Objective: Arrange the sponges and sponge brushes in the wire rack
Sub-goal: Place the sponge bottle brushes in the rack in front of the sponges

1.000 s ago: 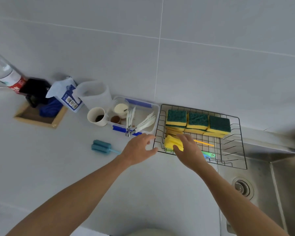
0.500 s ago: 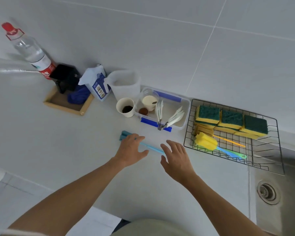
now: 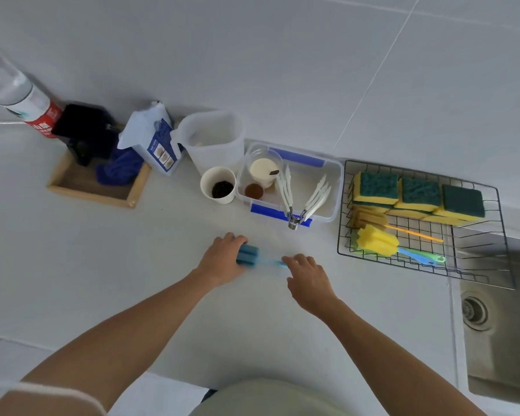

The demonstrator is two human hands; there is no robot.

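A black wire rack (image 3: 341,235) stands on the counter at the right, beside the sink. Three yellow-and-green sponges (image 3: 419,195) line its back. In front of them lie an orange-handled sponge brush (image 3: 373,219) and a yellow sponge brush (image 3: 377,240) with a blue handle. A blue sponge brush (image 3: 248,255) lies on the counter left of the rack. My left hand (image 3: 222,262) is closed around its foam head. My right hand (image 3: 308,280) touches the far end of its light-blue handle with the fingertips, fingers apart.
A clear plastic box (image 3: 330,172) with white tongs and small cups stands left of the rack. Further left are a paper cup (image 3: 218,184), a white jug (image 3: 213,139), a carton, a wooden tray (image 3: 72,190) and a bottle. The steel sink (image 3: 499,340) lies at the right.
My right hand left the yellow brush in the rack and came back left. My left hand went to the blue brush and closed on its head. The view shifted.
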